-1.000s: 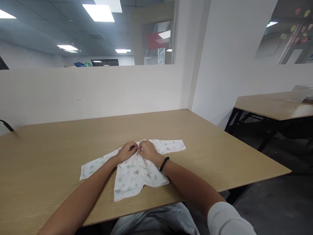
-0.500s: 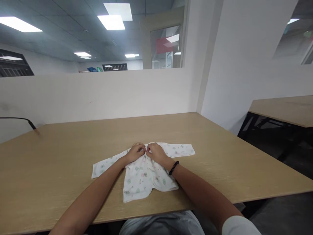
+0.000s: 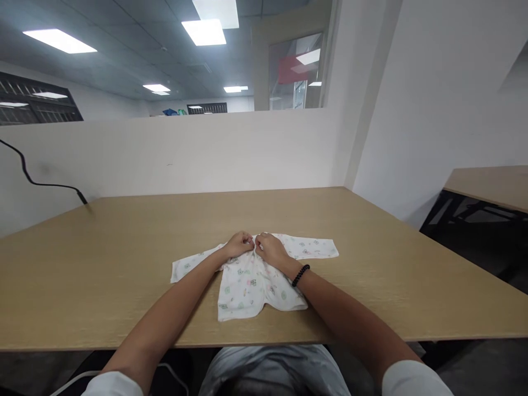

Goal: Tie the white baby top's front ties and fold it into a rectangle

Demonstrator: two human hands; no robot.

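Observation:
A small white long-sleeved shirt (image 3: 243, 291) with a green and pink print lies on the table, its sleeves spread to both sides. Near its neckline my left hand (image 3: 239, 245) pinches the cloth at the front. Close beside it, my right hand (image 3: 270, 248) also has its fingers closed on the shirt's front, almost touching the left. What exactly lies between the fingertips is too small to make out. Below the hands the two front edges of the shirt hang slightly apart at the hem. A black beaded bracelet circles my right wrist.
The wooden table (image 3: 136, 225) reaches back to a low white wall (image 3: 231, 154). A black cable (image 3: 53, 186) comes down at the left back corner. Another table (image 3: 490, 184) stands off to the right. The table's front edge runs just before my lap.
My view has shifted a little, so everything sits slightly to the right and higher. Both hands keep their pinch at the neckline, with hardly any visible movement.

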